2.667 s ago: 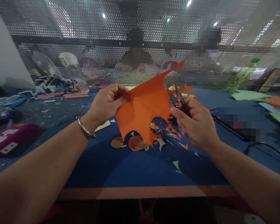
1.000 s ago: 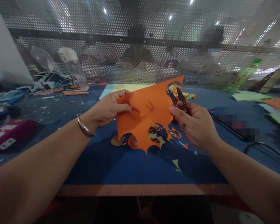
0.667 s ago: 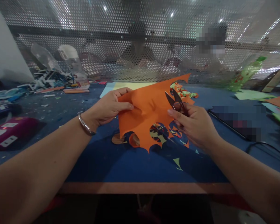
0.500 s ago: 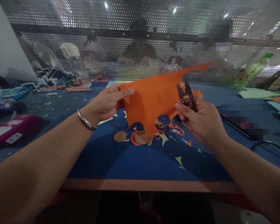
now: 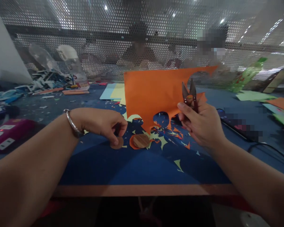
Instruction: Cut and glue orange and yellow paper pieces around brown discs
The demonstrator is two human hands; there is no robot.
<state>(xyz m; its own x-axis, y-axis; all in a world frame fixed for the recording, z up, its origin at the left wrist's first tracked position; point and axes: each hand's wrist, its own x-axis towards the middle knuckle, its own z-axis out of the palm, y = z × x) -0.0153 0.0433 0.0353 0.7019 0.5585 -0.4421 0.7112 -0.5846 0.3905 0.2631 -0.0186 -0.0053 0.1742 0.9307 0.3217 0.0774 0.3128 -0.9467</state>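
Observation:
My left hand point(image 5: 109, 124) is low over the table, its thumb tip at a small round brown disc point(image 5: 117, 143) that looks like wood. Its curled fingers are apart from the thumb, and the disc lies flat. Close by, a second wood-grain disc point(image 5: 142, 141) overlaps an orange paper round point(image 5: 132, 142). My right hand point(image 5: 200, 121) is closed around dark thread snips point(image 5: 188, 94), blades pointing up and apart. The same hand also holds the orange paper sheet point(image 5: 153, 91) upright by its right side. Rounded cutouts notch the sheet's lower and right edges.
Paper scraps point(image 5: 164, 143) litter the blue table point(image 5: 142, 170). Blue and yellow sheets point(image 5: 115, 91) lie behind. At left are a purple power strip point(image 5: 16, 132) and a white-lidded bottle point(image 5: 72, 63); at right, a phone point(image 5: 236, 124), a green bottle point(image 5: 248, 75) and more paper.
My left hand has let go of the orange sheet's left edge and moved down to the small disc. My right hand still holds the snips and the sheet, which now stands more upright.

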